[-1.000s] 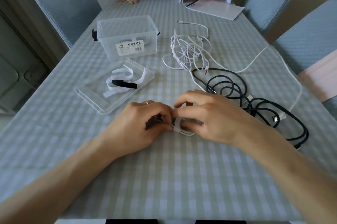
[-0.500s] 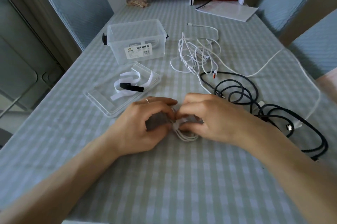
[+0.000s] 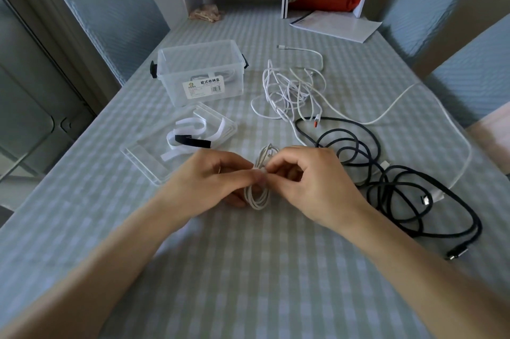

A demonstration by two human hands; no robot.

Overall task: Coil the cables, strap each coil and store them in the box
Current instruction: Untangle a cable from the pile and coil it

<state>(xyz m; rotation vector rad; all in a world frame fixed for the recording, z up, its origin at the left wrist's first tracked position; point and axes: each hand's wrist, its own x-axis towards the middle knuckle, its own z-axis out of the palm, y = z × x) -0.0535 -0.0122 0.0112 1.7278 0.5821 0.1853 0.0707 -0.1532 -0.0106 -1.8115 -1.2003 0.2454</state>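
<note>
Both hands, left hand (image 3: pixel 218 181) and right hand (image 3: pixel 306 184), pinch the white coil (image 3: pixel 258 195) at its waist (probably fastening a strap); its long axis runs away from the person.

label (image 3: pixel 204 86) on clear box (image 3: pixel 176 82) | reads "欧式收纳盒" | smaller print illegible

Fingers (image 3: pixel 256 177) seemingly hide the coil's (image 3: pixel 258 198) strap.

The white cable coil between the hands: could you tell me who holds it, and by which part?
Both hands, left hand and right hand, pinch the white cable coil at its middle, where a strap seems to wrap it.
</note>
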